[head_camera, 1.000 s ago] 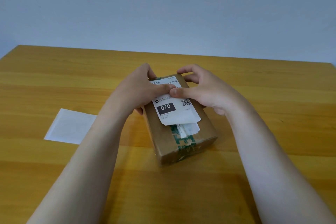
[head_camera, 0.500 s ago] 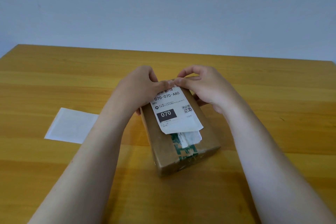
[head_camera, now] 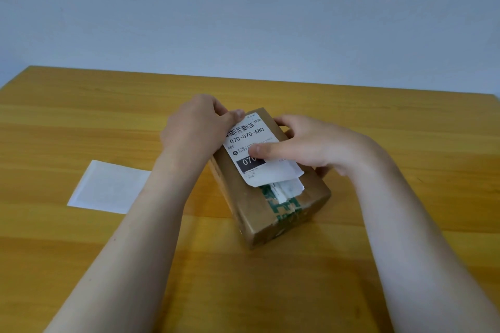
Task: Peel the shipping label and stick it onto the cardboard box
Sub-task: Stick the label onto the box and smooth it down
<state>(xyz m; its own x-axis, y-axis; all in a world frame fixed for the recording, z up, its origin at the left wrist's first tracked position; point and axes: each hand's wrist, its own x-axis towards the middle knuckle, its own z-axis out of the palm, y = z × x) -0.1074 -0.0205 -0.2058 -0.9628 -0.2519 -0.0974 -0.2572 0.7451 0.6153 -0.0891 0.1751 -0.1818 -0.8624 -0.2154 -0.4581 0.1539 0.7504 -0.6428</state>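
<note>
A brown cardboard box (head_camera: 273, 217) with green tape lies at an angle in the middle of the wooden table. The white shipping label (head_camera: 247, 134), printed 070-070-A80, lies on the box's top over an older torn label. My left hand (head_camera: 193, 130) grips the box's far left side, its thumb on the label's far left corner. My right hand (head_camera: 311, 144) holds the box's right side, fingers curled over the far edge, and its straight thumb presses the middle of the label.
The label's white backing sheet (head_camera: 108, 186) lies flat on the table (head_camera: 351, 265) to the left of my left forearm. A plain pale wall rises behind the table's far edge.
Both thumbs met at the label's far end; now the left thumb sits at the far left corner and the right thumb has slid back toward me to the label's middle. The box barely turned.
</note>
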